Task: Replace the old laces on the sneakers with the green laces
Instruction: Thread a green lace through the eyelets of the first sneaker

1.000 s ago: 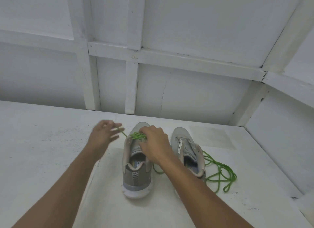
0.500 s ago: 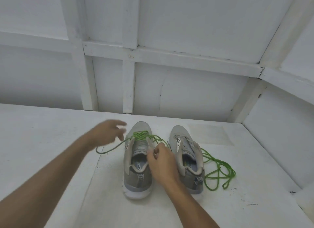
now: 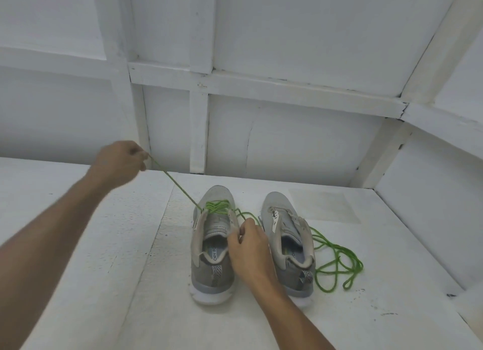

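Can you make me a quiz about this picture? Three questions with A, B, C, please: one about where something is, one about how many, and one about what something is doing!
1. Where does the loose lace lie?
A. Left of both shoes
B. Right of the right shoe
C. Inside a shoe

2. How many shoes stand on the table?
A. One
B. Three
C. Two

3. The lace between the left shoe and the left hand is:
A. Pulled tight
B. Lying slack on the table
C. Tied in a bow

Answers: 1 B, its loops lie on the table beside the right shoe's outer side. 2 C, a grey pair stands side by side. 3 A, it runs in a straight line up to the hand that pinches it.
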`<state>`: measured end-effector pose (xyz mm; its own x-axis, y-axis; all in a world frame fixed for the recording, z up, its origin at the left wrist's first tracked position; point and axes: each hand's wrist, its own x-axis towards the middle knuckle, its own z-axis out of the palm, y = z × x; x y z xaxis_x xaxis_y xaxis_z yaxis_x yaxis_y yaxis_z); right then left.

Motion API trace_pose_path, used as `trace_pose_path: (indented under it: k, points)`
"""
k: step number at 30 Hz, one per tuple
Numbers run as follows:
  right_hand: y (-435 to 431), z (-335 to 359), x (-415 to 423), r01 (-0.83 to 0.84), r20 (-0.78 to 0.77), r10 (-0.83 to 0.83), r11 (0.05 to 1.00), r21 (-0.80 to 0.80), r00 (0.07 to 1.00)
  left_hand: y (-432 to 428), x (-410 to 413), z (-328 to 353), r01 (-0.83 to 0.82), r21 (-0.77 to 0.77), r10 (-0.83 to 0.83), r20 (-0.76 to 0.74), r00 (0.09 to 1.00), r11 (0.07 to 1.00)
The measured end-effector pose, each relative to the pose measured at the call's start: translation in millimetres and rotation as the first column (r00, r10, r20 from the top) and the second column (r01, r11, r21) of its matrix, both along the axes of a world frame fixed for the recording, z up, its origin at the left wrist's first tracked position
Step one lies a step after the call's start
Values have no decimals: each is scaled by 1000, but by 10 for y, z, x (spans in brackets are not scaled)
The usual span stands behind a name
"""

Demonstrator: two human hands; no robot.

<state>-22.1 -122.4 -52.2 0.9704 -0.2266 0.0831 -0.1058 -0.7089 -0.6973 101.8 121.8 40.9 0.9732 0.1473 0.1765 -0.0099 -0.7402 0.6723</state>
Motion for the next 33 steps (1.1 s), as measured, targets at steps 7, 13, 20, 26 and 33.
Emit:
trace_pose_path:
  k: [7,13,20,26,33]
  points:
    - [13,-1,-7,29,3,-29,1000,-9,1000,27,4,81,-49,-55,51,44,998,997]
    - [12,-9,-20,27,28,-27,1000,12,999,66,-16,127,-56,-69,59,43,997,996]
    - [-34,11,73,18,-11,-18,998,67,1000,-114,-144,91,110,-42,-113,-69,991,993]
    - [-97,171,321,20,-59,-19,1000,20,998,-468,-395,41,312,-177,-336,-129,933,933]
    - [-140,142,347,49,-138,-17,972,228,990,-899,-514,-230,431,-71,-435,-68,898,900]
